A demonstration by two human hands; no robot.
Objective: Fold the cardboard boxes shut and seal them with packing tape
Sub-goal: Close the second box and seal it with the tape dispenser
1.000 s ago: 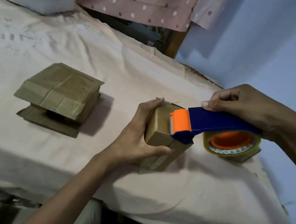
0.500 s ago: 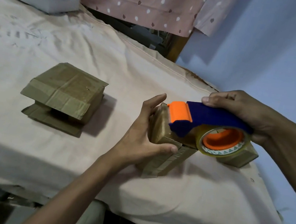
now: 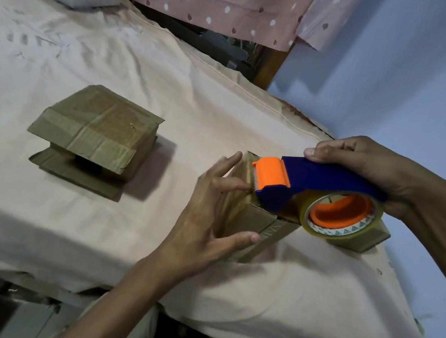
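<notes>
Two hands at cardboard box edge

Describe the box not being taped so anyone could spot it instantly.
On the pink cloth-covered table, look left of both hands. The flattened cardboard box lies alone there, flaps splayed, untouched; the other box stands under the blue-and-orange tape dispenser.

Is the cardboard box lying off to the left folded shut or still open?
Still open. The box has one flap jutting over a dark gap and another flap lying flat on the cloth.
</notes>
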